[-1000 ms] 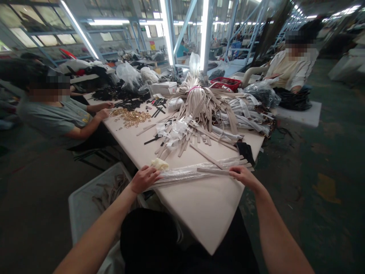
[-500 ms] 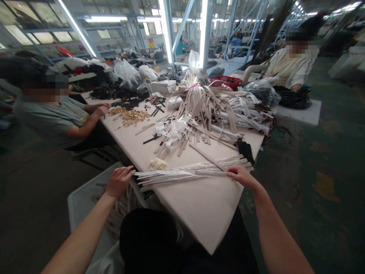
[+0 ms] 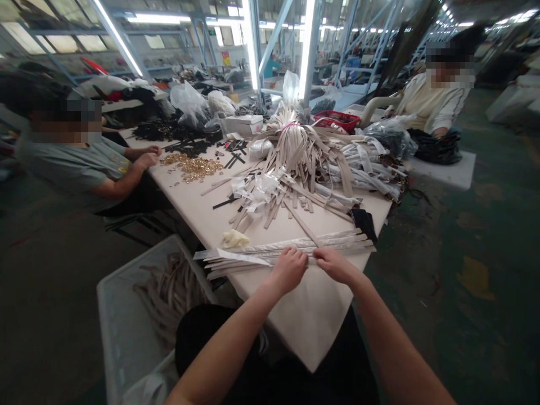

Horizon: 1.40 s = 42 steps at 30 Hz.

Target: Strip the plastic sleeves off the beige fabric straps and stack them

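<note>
Near the table's front corner, my left hand [image 3: 289, 271] and my right hand [image 3: 335, 266] are close together, fingers closed on a pale strap [image 3: 248, 257] with whitish wrapping. Its left end reaches past the table edge, and the short piece between my hands is partly hidden by fingers. Beneath lies a row of similar wrapped straps [image 3: 223, 270], lying side by side across the table. One bare beige strap [image 3: 304, 225] runs from the large pile down to my right hand; whether I touch it I cannot tell. A crumpled cream scrap [image 3: 235, 238] lies just behind the row.
A large heap of beige straps [image 3: 291, 146] fills the table's middle. Gold buckles [image 3: 192, 167] and black straps lie left. A dark phone-like object [image 3: 363, 224] sits at the right edge. A white bin [image 3: 122, 315] holding straps stands lower left. Two people work at the sides.
My left hand has moved right along the strap from its left end to beside my right hand. My right hand has shifted slightly left. The view has turned a little.
</note>
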{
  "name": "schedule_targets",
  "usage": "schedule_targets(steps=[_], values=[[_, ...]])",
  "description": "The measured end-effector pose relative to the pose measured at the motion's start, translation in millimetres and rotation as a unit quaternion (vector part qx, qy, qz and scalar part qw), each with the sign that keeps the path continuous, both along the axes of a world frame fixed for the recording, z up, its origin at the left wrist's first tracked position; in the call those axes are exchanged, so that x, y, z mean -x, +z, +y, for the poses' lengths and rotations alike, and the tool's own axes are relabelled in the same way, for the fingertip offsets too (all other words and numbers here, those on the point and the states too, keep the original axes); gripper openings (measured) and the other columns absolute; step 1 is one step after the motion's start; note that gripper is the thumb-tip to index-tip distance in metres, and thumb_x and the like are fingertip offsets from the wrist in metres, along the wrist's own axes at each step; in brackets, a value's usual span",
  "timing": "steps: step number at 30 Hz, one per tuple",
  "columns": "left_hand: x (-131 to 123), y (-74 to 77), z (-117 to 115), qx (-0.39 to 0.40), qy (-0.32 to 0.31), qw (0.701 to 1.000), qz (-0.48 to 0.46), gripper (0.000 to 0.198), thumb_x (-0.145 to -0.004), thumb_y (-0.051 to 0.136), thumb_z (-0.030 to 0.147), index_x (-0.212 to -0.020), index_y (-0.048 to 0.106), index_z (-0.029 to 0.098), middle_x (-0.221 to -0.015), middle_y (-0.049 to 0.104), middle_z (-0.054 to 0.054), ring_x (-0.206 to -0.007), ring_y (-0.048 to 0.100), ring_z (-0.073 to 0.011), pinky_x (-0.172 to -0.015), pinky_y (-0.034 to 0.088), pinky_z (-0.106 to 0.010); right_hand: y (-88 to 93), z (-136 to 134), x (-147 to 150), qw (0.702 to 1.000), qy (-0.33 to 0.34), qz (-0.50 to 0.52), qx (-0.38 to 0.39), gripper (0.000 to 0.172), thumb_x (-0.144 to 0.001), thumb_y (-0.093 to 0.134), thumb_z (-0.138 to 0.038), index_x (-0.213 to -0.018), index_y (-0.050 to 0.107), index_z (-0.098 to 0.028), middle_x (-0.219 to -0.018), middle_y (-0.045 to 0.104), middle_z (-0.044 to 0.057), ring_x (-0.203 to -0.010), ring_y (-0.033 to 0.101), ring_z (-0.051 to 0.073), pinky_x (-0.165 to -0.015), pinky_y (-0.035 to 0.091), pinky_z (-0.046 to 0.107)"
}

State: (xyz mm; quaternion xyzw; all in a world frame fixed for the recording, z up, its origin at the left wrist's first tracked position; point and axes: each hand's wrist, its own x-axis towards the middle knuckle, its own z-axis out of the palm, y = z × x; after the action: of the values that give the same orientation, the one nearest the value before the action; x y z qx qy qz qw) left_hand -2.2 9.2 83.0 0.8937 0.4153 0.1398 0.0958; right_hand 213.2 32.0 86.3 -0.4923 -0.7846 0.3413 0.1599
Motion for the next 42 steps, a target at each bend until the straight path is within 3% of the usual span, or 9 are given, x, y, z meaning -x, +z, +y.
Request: schedule_targets(steps=[3,6,15,18,23,31,35,39,42], values=[[-1.7,-5.2,27.3,0.011,0.020,0.998,0.051,0.017,-0.093,0.043,0.012,-0.096,0.060,0.017,-0.088,0.065,-0.014,-0.087,0.063,-0.0274,-0.082,0.043,-0.043,8.5,1.3,-14.3,1.000,-0.012,-0.015,-0.001,0.023,-0.088,0.047,-0.024,-0.070,0.060,-0.019,-0.065,0.061,0.001,-0.065,0.052,0.017,-0.063,0.031,0.027],[5.1,-6.8,40.0,-0.014,0.032,0.996,0.084,0.017,-0.094,0.041,0.010,-0.095,0.057,0.015,-0.088,0.065,-0.014,-0.083,0.063,-0.0267,-0.077,0.043,-0.041,10.3,7.7,-26.8,0.999,-0.036,-0.038,-0.007,0.025,-0.087,0.050,-0.025,-0.066,0.062,-0.018,-0.066,0.064,0.003,-0.065,0.053,0.017,-0.062,0.031,0.027],[6.3,-11.3,39.0,-0.026,0.030,0.990,0.132,0.014,-0.095,0.041,0.011,-0.097,0.054,0.016,-0.090,0.064,-0.009,-0.083,0.063,-0.0231,-0.078,0.045,-0.036,14.5,24.7,-18.0,0.998,-0.016,-0.055,-0.033,0.026,-0.092,0.046,-0.028,-0.076,0.065,-0.018,-0.073,0.066,0.004,-0.071,0.056,0.018,-0.066,0.033,0.026],[12.2,-13.3,41.3,-0.032,0.039,0.989,0.138,0.014,-0.094,0.042,0.010,-0.096,0.054,0.016,-0.088,0.064,-0.008,-0.082,0.063,-0.0232,-0.077,0.045,-0.036,9.1,26.7,-27.4,0.998,-0.041,-0.048,-0.028,0.021,-0.089,0.047,-0.023,-0.095,0.067,-0.019,-0.069,0.064,0.001,-0.069,0.056,0.018,-0.066,0.034,0.026],[3.0,-13.9,43.1,-0.024,0.026,0.992,0.121,0.012,-0.094,0.044,0.011,-0.096,0.054,0.016,-0.088,0.064,-0.008,-0.084,0.064,-0.0227,-0.079,0.046,-0.035,1.2,25.0,-9.2,0.998,-0.028,0.004,-0.063,0.040,-0.091,0.043,-0.020,-0.129,0.053,-0.020,-0.072,0.063,-0.001,-0.075,0.058,0.019,-0.073,0.037,0.027],[5.3,-15.3,44.0,-0.019,0.050,0.991,0.126,0.013,-0.092,0.045,0.008,-0.095,0.055,0.015,-0.088,0.065,-0.009,-0.082,0.065,-0.0228,-0.077,0.047,-0.035,-4.0,27.2,-33.8,0.996,-0.066,-0.039,-0.044,0.043,-0.089,0.042,-0.018,-0.129,0.056,-0.020,-0.077,0.068,0.003,-0.079,0.060,0.022,-0.075,0.039,0.029],[-9.0,-15.5,44.2,-0.018,0.033,0.993,0.112,0.013,-0.093,0.044,0.010,-0.096,0.055,0.016,-0.087,0.065,-0.009,-0.083,0.065,-0.0232,-0.077,0.047,-0.035,-6.7,28.4,-14.8,0.996,-0.017,-0.027,-0.083,0.048,-0.094,0.039,-0.019,-0.142,0.045,-0.019,-0.089,0.070,0.006,-0.086,0.062,0.022,-0.081,0.040,0.029],[-1.4,-10.7,49.4,-0.006,0.062,0.990,0.129,0.015,-0.091,0.044,0.008,-0.097,0.055,0.015,-0.089,0.066,-0.010,-0.083,0.066,-0.0226,-0.077,0.047,-0.034,-10.9,35.0,-34.7,0.992,0.003,-0.049,-0.116,0.043,-0.092,0.039,-0.015,-0.132,0.055,-0.018,-0.106,0.069,0.011,-0.085,0.062,0.022,-0.084,0.041,0.031],[4.5,-7.2,52.8,0.005,0.078,0.986,0.150,0.016,-0.090,0.044,0.006,-0.097,0.056,0.014,-0.090,0.066,-0.011,-0.084,0.066,-0.0229,-0.078,0.047,-0.034,-14.8,38.9,-49.6,0.991,-0.043,-0.063,-0.110,0.045,-0.090,0.039,-0.013,-0.132,0.055,-0.018,-0.092,0.070,0.008,-0.079,0.062,0.022,-0.080,0.041,0.030]])
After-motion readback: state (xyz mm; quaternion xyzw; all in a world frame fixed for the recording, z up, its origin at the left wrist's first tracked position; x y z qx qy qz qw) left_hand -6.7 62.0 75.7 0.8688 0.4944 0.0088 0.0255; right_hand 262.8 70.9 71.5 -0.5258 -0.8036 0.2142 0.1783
